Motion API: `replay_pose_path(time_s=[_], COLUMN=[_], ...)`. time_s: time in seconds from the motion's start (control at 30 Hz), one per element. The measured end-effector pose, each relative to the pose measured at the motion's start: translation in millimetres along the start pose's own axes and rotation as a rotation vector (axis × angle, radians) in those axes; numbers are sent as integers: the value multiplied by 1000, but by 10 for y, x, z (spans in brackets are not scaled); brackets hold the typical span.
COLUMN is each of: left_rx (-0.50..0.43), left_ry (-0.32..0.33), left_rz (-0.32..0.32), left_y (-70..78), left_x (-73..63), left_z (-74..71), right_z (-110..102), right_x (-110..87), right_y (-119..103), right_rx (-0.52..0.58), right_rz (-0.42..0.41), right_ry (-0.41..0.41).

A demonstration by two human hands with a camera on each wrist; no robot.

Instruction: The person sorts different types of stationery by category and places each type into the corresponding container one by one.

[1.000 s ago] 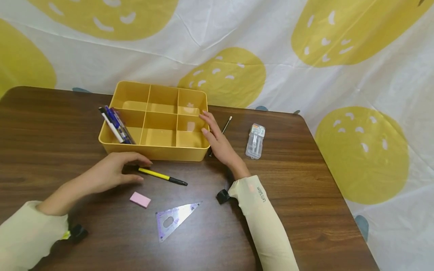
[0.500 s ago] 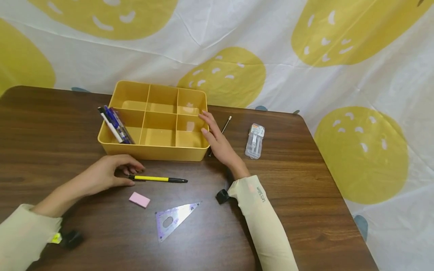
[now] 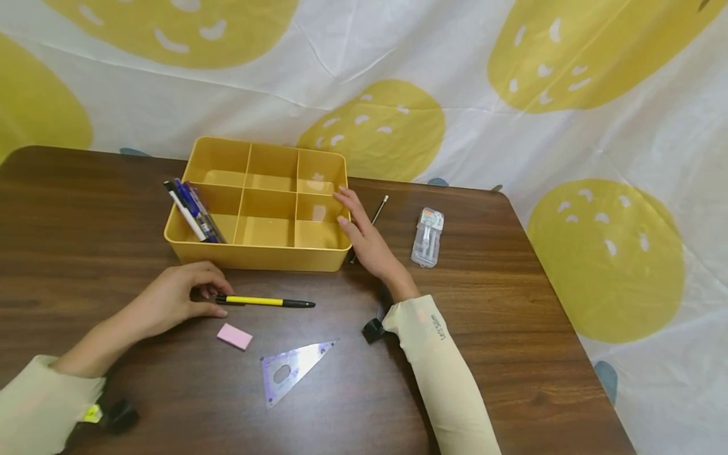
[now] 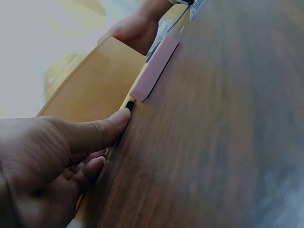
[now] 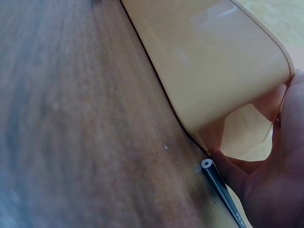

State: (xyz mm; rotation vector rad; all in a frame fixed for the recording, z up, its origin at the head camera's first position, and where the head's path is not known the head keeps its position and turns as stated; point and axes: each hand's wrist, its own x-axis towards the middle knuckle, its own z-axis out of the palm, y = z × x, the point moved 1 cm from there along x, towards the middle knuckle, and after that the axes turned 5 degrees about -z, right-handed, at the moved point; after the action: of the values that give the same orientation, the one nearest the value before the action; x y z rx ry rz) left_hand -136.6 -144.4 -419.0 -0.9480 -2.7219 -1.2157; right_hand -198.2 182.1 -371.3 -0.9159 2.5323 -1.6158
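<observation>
My left hand [image 3: 184, 294] pinches the black clip end of a yellow pen [image 3: 256, 301] lying on the table. The left wrist view has the thumb tip on that end, and a pink eraser [image 4: 154, 69] overlaps the rest of the pen. My right hand [image 3: 370, 243] holds the right side of a yellow box [image 3: 258, 257] with six-way dividers, fingers at its rim. In the right wrist view, fingers curl along the outer wall [image 5: 190, 61], down near the tabletop. Several pens [image 3: 194, 212] lean together in the front left compartment.
Beside the box, partly behind my right hand, lies a dark pencil [image 3: 379, 210]. Farther right is a clear plastic case [image 3: 427, 237] with metal pieces inside. A transparent triangle ruler [image 3: 303, 359] lies nearer me on the wooden table [image 3: 512, 303]. Behind hangs a patterned cloth [image 3: 472, 145].
My left hand has drawn back slightly left and closed its fingers on the pen's end. The pen has turned nearly level. The right hand has stayed on the box.
</observation>
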Motion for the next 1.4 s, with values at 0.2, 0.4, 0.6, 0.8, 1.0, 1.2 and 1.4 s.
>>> replay_pose_path(time_s=[0.2,0.4,0.6,0.8,1.0,1.2,1.4], left_rx=[16,45,46,38,26,15,-8], left_ry=[31,34,38,49,51,51,34], left_rz=[-8,-55,-61,-55,-71,-134,-211], left_y=[3,29,48,50,52,72,103], left_x=[9,19,26,19,7,-4,-21], left_z=[22,18,21,36,23,6,-9], right_z=[-5,-2,-6,-3,-1,-1,-3], right_x=[5,-3,-3,-5,8,3,-4], right_y=[-5,2,4,10,4,5,11], right_rx=[-5,-5,1,3,3,-2,1], right_rz=[2,2,-18,-28,-29,-13,-6], right_ry=[-1,3,9,7,1,2,-3])
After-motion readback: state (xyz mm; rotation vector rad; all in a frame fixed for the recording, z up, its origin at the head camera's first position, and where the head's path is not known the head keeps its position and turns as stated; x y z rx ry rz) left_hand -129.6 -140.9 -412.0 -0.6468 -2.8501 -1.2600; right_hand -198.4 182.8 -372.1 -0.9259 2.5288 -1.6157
